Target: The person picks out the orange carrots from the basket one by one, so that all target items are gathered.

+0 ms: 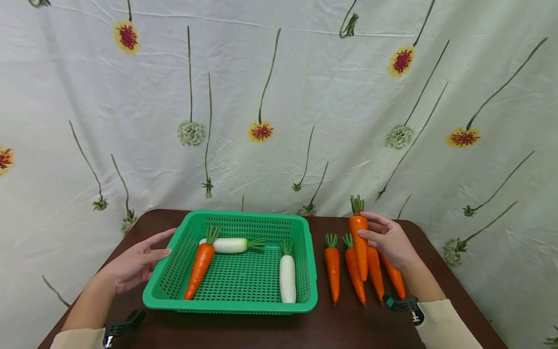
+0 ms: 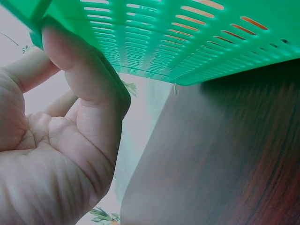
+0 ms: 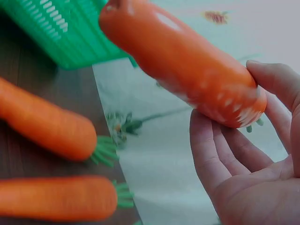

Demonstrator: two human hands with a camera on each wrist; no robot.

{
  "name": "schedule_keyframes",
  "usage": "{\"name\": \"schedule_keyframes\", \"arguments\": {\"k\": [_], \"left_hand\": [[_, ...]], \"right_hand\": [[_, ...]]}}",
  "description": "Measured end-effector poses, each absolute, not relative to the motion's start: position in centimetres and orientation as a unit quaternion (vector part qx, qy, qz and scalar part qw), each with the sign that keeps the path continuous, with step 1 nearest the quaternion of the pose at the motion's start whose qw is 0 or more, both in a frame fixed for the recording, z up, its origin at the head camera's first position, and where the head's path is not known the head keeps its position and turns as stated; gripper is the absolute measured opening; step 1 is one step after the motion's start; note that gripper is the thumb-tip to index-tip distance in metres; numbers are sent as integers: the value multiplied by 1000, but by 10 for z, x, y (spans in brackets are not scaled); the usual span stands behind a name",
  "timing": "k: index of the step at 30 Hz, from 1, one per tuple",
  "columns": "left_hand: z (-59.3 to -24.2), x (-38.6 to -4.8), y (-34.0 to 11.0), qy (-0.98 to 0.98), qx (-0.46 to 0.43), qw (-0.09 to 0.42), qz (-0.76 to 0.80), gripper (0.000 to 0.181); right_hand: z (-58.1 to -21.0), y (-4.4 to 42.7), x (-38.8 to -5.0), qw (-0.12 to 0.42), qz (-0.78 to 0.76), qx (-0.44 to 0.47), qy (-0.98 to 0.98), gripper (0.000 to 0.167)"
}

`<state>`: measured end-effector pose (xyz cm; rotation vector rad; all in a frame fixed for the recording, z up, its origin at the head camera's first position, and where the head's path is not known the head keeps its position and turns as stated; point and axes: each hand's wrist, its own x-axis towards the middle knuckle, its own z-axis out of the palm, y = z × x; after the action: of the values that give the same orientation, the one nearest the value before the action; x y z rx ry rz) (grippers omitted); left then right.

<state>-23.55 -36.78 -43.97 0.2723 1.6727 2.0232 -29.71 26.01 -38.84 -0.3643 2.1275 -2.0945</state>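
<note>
In the head view the right hand [image 1: 388, 238] pinches an orange carrot [image 1: 358, 247] near its leafy top, above several carrots [image 1: 333, 271] on the table. The right wrist view shows the held carrot [image 3: 187, 61] between the thumb and fingers of that hand [image 3: 253, 173]. At the left rim of the green basket [image 1: 231, 307] is the left hand [image 1: 135, 264]; its thumb and fingers touch the rim in the left wrist view, palm [image 2: 56, 159] facing the camera. Inside the basket lie one carrot [image 1: 200, 269] and two white radishes, one across the back [image 1: 231, 245], one at the right [image 1: 287, 278].
A dark brown table [image 1: 209, 334] carries the basket and the loose carrots. Behind it hangs a pale cloth [image 1: 244, 169] with printed flowers. Two carrots lie close to the held one, and others are under or beside the right hand.
</note>
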Motion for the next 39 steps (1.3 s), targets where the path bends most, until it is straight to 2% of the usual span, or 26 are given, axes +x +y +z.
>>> {"name": "schedule_keyframes", "arguments": {"k": [7, 26, 39], "left_hand": [[-438, -235, -367, 609, 102, 249, 746, 77], [-437, -233, -365, 609, 101, 248, 747, 76], [-437, -232, -364, 604, 99, 248, 751, 76]], "right_hand": [[-396, 289, -297, 64, -697, -113, 705, 50], [-431, 367, -306, 95, -668, -46, 737, 40], [-449, 399, -314, 95, -624, -22, 775, 38]]}}
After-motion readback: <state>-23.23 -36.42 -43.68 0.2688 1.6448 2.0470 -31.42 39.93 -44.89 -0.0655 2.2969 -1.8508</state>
